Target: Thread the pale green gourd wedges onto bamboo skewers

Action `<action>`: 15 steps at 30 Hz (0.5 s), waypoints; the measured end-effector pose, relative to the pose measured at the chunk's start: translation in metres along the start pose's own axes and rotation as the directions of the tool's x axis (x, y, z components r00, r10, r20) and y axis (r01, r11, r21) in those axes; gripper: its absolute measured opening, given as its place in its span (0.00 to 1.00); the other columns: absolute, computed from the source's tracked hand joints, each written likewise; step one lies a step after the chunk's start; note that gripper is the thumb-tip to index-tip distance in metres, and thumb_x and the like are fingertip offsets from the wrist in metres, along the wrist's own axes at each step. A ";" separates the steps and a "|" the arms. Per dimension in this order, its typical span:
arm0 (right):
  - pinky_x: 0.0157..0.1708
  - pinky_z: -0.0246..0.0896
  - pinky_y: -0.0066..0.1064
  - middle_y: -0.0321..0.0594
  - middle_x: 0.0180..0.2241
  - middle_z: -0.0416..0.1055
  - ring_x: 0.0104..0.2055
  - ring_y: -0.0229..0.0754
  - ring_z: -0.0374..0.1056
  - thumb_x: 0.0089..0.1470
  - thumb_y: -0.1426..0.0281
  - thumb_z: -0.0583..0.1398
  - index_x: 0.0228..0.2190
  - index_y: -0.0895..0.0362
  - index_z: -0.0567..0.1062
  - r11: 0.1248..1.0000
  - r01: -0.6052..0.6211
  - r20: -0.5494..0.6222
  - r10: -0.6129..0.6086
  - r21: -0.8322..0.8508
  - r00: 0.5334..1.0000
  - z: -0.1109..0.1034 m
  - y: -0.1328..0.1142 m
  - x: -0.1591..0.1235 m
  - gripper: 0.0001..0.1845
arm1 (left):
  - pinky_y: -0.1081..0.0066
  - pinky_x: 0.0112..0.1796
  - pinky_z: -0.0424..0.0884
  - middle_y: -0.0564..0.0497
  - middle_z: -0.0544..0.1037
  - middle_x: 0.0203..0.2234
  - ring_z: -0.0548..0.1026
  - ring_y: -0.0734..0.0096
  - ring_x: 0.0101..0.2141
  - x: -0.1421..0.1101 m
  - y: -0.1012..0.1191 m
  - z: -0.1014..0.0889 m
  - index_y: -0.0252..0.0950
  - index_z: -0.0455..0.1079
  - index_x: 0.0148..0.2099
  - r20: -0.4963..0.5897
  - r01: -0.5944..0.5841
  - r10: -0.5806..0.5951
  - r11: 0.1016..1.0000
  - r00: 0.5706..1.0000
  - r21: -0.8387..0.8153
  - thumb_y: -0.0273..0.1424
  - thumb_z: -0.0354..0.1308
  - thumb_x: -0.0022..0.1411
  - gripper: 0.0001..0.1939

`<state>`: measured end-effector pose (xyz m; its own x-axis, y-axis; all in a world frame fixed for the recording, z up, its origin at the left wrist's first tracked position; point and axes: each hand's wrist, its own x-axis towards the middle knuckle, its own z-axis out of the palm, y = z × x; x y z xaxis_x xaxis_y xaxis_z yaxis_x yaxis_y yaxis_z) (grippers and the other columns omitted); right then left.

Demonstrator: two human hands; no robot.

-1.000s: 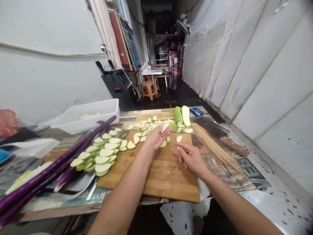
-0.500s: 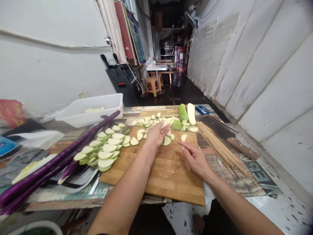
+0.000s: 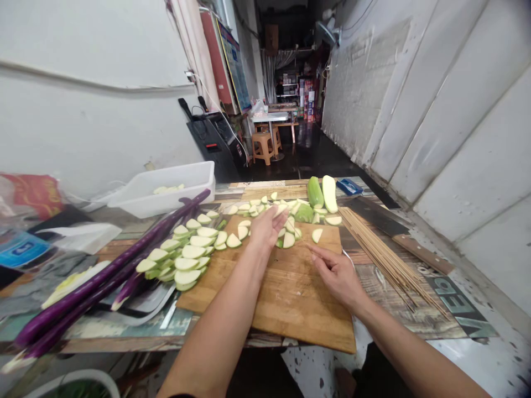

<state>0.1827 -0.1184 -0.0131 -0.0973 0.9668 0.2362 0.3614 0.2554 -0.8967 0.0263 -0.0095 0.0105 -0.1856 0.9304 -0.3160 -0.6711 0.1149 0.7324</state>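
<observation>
Above the far part of the wooden cutting board, my left hand is closed around a pale zucchini slice. My right hand pinches a thin bamboo skewer, which points left toward the left hand; its far end is hard to make out. Half-moon zucchini slices lie on the board just beyond my hands. More overlapping slices are piled at the board's left side. Cut zucchini pieces rest behind the board. To the right lies a bundle of bamboo skewers.
Long purple eggplants lie at the left, near a white plastic tub with some slices inside. A cleaver lies right of the skewers. A blue box sits at the table's back edge.
The view has shifted slightly, so the scene sits a little farther right and lower. Both hands keep nearly the same pose, the left on the slice and the right on the skewer.
</observation>
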 end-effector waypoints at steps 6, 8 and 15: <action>0.48 0.60 0.39 0.38 0.44 0.70 0.46 0.43 0.67 0.51 0.70 0.54 0.44 0.53 0.72 1.000 -0.005 -0.001 0.005 -0.002 1.000 0.002 0.002 0.000 0.17 | 0.75 0.31 0.73 0.42 0.76 0.30 0.76 0.68 0.31 0.000 -0.001 0.000 0.27 0.66 0.35 0.017 0.005 -0.005 1.000 1.000 0.025 0.22 0.57 0.54 0.05; 0.48 0.61 0.38 0.38 0.44 0.70 0.45 0.42 0.67 0.51 0.70 0.54 0.44 0.53 0.73 1.000 0.007 -0.008 -0.007 -0.008 1.000 0.002 0.002 0.001 0.17 | 0.75 0.31 0.73 0.42 0.76 0.28 0.76 0.68 0.30 -0.001 0.000 0.000 0.27 0.66 0.35 0.021 0.003 -0.004 0.999 1.000 0.033 0.22 0.57 0.54 0.05; 0.47 0.61 0.36 0.38 0.44 0.70 0.46 0.42 0.67 0.52 0.69 0.54 0.44 0.54 0.73 1.000 0.012 -0.006 -0.012 -0.025 1.000 0.003 0.002 0.000 0.17 | 0.75 0.31 0.73 0.42 0.76 0.27 0.76 0.68 0.30 -0.001 0.000 0.000 0.27 0.65 0.34 0.023 0.008 -0.009 1.000 1.000 0.027 0.22 0.57 0.54 0.04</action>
<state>0.1810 -0.1175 -0.0159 -0.0958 0.9636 0.2495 0.3832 0.2670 -0.8842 0.0266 -0.0105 0.0112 -0.1629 0.9373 -0.3082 -0.6529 0.1318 0.7459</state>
